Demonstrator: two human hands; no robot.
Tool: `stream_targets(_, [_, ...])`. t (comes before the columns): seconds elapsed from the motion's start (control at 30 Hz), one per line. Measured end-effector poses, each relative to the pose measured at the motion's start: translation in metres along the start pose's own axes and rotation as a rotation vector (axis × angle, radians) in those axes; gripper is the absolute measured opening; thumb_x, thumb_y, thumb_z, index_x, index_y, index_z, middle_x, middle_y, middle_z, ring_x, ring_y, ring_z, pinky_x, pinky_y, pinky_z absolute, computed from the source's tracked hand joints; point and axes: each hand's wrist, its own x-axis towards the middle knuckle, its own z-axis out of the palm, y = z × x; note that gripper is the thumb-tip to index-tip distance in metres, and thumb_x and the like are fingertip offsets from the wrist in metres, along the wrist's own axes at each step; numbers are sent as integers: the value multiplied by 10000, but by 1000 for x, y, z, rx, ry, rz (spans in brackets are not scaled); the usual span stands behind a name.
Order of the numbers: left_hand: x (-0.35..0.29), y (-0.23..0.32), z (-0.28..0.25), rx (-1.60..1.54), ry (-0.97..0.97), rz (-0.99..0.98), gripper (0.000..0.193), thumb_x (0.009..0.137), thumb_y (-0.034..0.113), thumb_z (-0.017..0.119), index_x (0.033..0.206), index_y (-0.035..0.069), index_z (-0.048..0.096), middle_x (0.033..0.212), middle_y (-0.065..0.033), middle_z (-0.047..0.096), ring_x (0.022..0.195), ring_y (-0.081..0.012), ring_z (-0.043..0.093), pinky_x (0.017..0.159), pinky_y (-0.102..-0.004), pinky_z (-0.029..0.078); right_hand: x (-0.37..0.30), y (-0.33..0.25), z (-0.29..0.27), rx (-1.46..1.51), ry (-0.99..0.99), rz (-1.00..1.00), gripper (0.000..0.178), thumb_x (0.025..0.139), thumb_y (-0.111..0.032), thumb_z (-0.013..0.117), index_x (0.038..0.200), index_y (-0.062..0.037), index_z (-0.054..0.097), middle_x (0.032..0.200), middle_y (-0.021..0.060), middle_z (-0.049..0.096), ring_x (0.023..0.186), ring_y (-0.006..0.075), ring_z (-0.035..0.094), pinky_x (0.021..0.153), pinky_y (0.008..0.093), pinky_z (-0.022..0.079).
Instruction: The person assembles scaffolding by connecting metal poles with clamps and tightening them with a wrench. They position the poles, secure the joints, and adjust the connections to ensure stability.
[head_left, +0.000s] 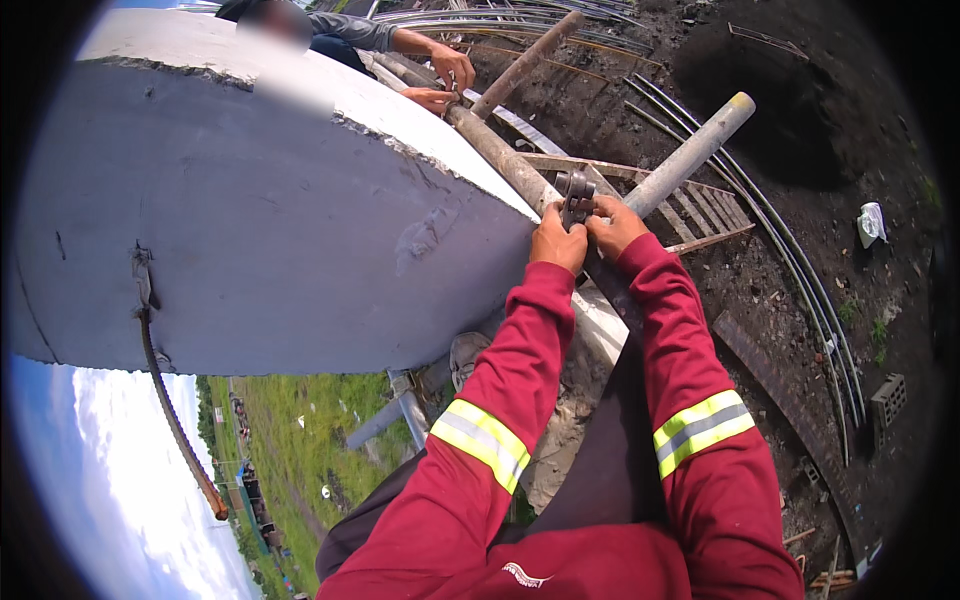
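Both of my hands are closed around a dark metal scaffold clamp (574,187), which sits at the pipe junction in front of me. My left hand (558,242) grips its near left side, and my right hand (615,226) its right side, the two almost touching. Running away to the upper left is a worn scaffold pipe (505,158) beside the concrete. A grey pipe with a yellow end (697,150) juts out to the right just beyond my right hand. My fingertips and the underside of the clamp are partly hidden.
A big grey concrete block (270,220) fills the left, with a bent rebar (175,410) sticking out. Farther along the pipe are a co-worker's hands (452,66). Below lie a wooden ladder-like frame (715,208), long thin pipes (790,235) and a hollow block (889,400).
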Motion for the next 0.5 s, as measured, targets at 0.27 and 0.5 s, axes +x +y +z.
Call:
stream_targets(0.27, [-4,-7,1,-120,31,61,552,725,110,567,1234,46,363,1093,-243,539,1005,-349,546,853,-374,427,1,-2,-3,-42,-117,-116,307,806,-70,519,1109,-45,565,1095,131,573,1049,239,532,905,310,396])
stream_targets(0.5, [0,-12,3,-159,29,89,566,732,79,580,1242,-27,358,1130,-192,519,1011,-247,542,845,-310,435,4,1,-3,-63,5,-179,310,729,-87,604,1037,-52,619,1140,118,546,1046,232,532,924,303,401])
